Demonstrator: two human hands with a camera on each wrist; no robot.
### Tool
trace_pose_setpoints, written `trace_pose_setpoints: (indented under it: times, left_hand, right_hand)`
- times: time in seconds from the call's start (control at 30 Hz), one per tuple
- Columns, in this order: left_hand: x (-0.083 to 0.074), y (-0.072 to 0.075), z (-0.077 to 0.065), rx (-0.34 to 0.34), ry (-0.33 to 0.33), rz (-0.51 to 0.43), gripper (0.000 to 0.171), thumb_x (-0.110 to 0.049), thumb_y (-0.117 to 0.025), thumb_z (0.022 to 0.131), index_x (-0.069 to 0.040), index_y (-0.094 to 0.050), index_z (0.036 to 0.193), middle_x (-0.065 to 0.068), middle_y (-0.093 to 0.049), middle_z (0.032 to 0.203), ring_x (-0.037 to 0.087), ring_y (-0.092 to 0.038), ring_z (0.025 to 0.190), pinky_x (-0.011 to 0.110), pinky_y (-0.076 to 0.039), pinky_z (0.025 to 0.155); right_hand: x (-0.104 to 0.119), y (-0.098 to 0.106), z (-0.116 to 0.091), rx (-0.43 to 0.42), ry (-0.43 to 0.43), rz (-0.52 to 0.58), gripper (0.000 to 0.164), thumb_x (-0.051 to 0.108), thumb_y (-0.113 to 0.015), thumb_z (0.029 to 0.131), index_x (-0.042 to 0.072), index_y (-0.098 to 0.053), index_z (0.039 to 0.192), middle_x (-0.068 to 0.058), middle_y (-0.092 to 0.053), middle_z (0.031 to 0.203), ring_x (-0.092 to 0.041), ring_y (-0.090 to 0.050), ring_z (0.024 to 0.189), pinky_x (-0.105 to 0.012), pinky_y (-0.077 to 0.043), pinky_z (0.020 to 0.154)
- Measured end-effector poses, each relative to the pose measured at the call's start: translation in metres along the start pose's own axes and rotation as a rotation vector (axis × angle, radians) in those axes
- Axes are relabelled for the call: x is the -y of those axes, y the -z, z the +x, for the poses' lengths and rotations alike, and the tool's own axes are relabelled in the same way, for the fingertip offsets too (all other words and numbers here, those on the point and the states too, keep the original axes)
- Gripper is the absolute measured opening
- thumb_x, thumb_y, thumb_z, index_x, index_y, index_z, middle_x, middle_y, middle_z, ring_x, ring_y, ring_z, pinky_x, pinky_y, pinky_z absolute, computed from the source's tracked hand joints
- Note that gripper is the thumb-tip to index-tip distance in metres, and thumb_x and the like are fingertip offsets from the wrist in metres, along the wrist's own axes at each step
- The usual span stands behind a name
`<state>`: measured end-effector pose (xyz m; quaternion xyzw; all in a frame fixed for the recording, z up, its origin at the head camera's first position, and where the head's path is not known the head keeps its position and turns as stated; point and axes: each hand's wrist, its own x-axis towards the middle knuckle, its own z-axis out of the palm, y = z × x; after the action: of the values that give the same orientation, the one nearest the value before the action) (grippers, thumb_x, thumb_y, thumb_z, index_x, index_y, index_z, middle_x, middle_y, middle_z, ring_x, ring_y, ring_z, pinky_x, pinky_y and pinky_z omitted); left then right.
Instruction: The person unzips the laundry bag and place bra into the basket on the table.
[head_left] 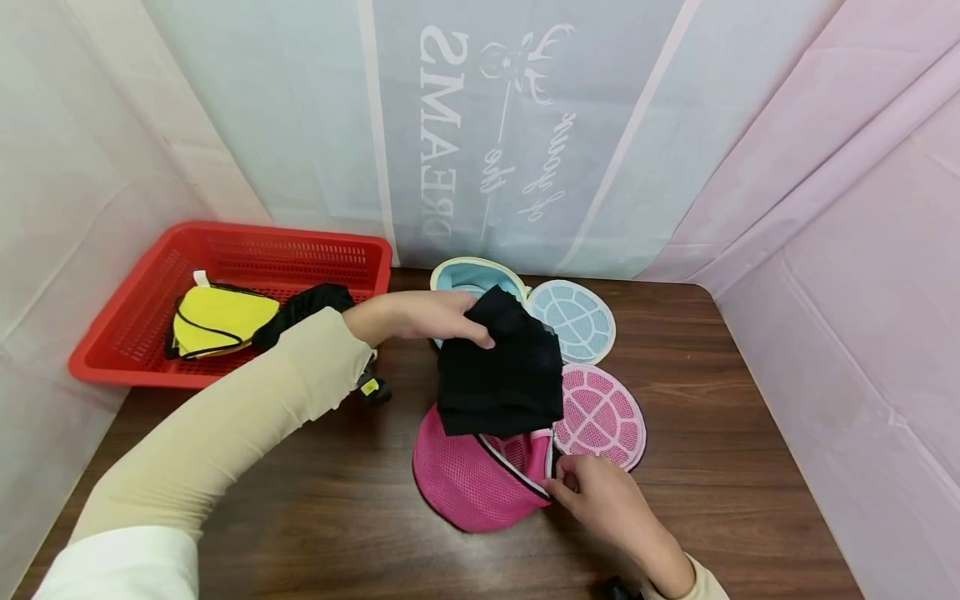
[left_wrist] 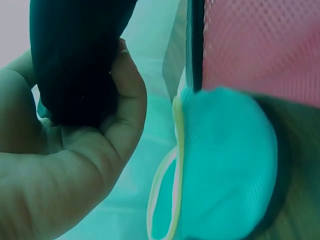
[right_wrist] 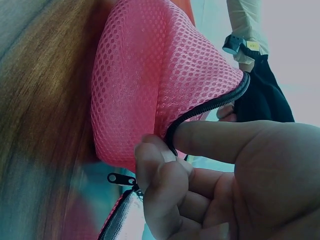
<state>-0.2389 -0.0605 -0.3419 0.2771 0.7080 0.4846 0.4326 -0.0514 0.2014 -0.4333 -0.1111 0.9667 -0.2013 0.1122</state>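
A folded black cloth (head_left: 501,375) hangs over the open pink mesh laundry bag (head_left: 472,475). My left hand (head_left: 431,318) grips the cloth at its upper left, thumb across the front; the left wrist view shows the fingers curled round the dark fabric (left_wrist: 80,60). With thumb and fingers, my right hand (head_left: 600,500) pinches the bag's zippered rim at its right side, plain in the right wrist view along the black zipper edge (right_wrist: 210,106). The bag's round pink lid (head_left: 600,412) lies folded back to the right. Part of the opening is hidden behind the cloth.
Behind the cloth stands a light blue mesh bag (head_left: 480,273), its round lid (head_left: 573,321) laid open to the right. At the back left, a red plastic basket (head_left: 97,358) holds a yellow item (head_left: 221,318) and a black one (head_left: 307,308). Fabric walls surround the wooden table.
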Motion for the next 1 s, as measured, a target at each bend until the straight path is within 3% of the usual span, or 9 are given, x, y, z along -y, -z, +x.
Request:
trace_pose_setpoints:
  times: [0.27,0.7,1.0]
  left_hand:
    - [-0.001,0.022,-0.024,-0.060,0.063,0.125,0.023,-0.020,-0.063,0.087,-0.003,-0.058,0.101,0.007,-0.064,0.095,0.014,-0.055,0.091,0.031,-0.046,0.086]
    - [0.016,0.072,-0.070,-0.071,0.164,0.046,0.031,-0.017,-0.058,0.090,0.000,-0.056,0.116,0.009,-0.062,0.114,0.019,-0.056,0.104,0.035,-0.046,0.091]
    - [0.037,0.110,-0.104,-0.126,0.325,0.057,0.051,-0.023,-0.054,0.093,0.001,-0.036,0.135,0.012,-0.044,0.136,0.022,-0.045,0.116,0.039,-0.039,0.100]
  right_hand:
    - [-0.001,0.000,0.000,0.013,-0.005,-0.009,0.033,0.032,-0.073,0.081,0.027,-0.048,0.059,0.014,-0.036,0.049,-0.001,-0.031,0.047,-0.019,-0.024,0.043]
    - [0.000,0.000,-0.001,-0.013,0.026,-0.010,0.035,0.032,-0.074,0.080,0.028,-0.047,0.058,0.015,-0.035,0.048,0.000,-0.030,0.047,-0.019,-0.023,0.043]
    - [0.000,-0.001,-0.002,-0.019,0.032,-0.014,0.036,0.032,-0.074,0.080,0.028,-0.046,0.057,0.015,-0.033,0.048,0.001,-0.029,0.047,-0.019,-0.021,0.043]
